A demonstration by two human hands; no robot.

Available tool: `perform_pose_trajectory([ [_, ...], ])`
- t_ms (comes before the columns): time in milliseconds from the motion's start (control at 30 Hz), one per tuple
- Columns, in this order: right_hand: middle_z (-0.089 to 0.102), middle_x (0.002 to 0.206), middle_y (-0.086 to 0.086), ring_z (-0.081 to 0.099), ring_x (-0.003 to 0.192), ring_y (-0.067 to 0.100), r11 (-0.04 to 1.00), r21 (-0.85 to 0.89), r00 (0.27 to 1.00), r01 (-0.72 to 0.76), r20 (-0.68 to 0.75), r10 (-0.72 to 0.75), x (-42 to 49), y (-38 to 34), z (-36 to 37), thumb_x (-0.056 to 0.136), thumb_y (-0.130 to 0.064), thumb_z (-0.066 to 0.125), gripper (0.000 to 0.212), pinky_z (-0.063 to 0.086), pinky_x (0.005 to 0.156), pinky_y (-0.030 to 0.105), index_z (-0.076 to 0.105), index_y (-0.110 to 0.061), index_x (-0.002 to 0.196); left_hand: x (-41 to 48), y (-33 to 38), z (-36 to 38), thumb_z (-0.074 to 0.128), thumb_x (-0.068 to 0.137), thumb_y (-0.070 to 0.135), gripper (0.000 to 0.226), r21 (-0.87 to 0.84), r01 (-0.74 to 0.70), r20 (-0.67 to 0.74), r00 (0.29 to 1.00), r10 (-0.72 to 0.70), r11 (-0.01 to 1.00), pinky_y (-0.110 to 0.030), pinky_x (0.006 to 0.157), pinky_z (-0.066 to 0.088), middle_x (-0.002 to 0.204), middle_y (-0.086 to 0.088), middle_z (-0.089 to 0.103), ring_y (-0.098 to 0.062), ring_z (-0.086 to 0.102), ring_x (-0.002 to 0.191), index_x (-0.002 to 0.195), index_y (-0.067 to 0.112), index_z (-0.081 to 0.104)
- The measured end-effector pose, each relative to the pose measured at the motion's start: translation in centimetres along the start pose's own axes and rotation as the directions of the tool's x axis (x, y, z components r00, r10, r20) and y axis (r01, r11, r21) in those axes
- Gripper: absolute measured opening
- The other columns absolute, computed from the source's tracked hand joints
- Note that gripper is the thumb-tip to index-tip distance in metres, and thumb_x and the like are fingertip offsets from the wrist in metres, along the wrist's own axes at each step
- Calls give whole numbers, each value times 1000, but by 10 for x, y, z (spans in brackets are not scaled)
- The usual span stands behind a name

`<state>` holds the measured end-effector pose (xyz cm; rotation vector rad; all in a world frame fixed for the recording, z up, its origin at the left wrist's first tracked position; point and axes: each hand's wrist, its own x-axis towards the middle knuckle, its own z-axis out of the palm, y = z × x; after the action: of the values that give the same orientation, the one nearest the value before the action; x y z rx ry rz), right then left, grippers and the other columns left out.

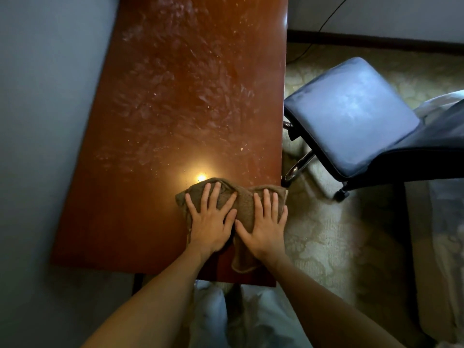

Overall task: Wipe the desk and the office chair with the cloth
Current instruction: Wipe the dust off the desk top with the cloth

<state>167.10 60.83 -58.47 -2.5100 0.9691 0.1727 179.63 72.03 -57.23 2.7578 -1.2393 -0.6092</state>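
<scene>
A brown cloth (243, 200) lies flat on the near right part of the reddish-brown wooden desk (155, 197), close to the desk's right edge. My left hand (211, 219) presses on the cloth's left half with fingers spread and straight. Beside it, my right hand (266, 222) presses flat on the right half. Dusty smear marks cover the desk's middle and far end. The office chair (351, 116), with a blue padded seat and a dark backrest, stands to the right of the desk on the carpet.
A grey wall (50, 121) runs along the desk's left side. Patterned carpet (321, 234) covers the floor on the right. A black cable (324, 23) hangs down the far wall. A lamp's reflection (200, 176) glows on the desk just beyond the cloth.
</scene>
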Motion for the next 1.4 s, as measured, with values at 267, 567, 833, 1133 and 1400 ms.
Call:
perform_pose_trajectory([
  [267, 34, 153, 14, 19, 149, 35, 998, -2, 992, 67, -106, -67, 17, -1, -10, 91, -60, 46, 70, 4, 122, 59, 45, -14, 144, 10, -8, -5, 28, 102, 46, 51, 116, -14, -128, 991, 29, 993, -64, 118, 14, 153, -5, 42, -28, 33, 143, 150, 38, 42],
  [567, 25, 160, 21, 11, 152, 37, 983, -113, 987, 144, -61, -151, 41, 7, -9, 89, -70, 41, 84, 6, 121, 62, 41, -11, 149, 31, -15, 1, 34, 101, 40, 51, 101, -75, -175, 980, 92, 992, -61, 121, 13, 161, -6, 34, -25, 18, 154, 151, 32, 43],
  [833, 21, 163, 20, 9, 153, 39, 958, -194, 971, 211, -74, -229, 89, 14, -15, 91, -70, 39, 86, 10, 118, 67, 36, -11, 153, 72, -19, -10, 35, 101, 43, 53, 92, -61, -193, 978, 77, 994, -58, 123, 11, 165, -4, 25, -22, 10, 155, 153, 35, 36],
  [1133, 20, 163, 21, 10, 152, 40, 950, -232, 969, 207, -82, -232, 150, 11, -30, 91, -70, 39, 87, 12, 117, 68, 35, -10, 154, 132, -24, -31, 33, 101, 45, 53, 65, -56, -213, 975, 69, 996, -59, 122, 9, 165, -2, 26, -21, 8, 156, 153, 39, 36],
  [1400, 20, 163, 21, 10, 152, 40, 945, -261, 970, 197, -90, -227, 216, 8, -47, 92, -69, 34, 85, 12, 117, 67, 33, -11, 155, 198, -26, -53, 31, 102, 45, 53, 59, -49, -245, 967, 62, 997, -57, 123, 5, 165, -2, 25, -21, 8, 156, 154, 39, 35],
])
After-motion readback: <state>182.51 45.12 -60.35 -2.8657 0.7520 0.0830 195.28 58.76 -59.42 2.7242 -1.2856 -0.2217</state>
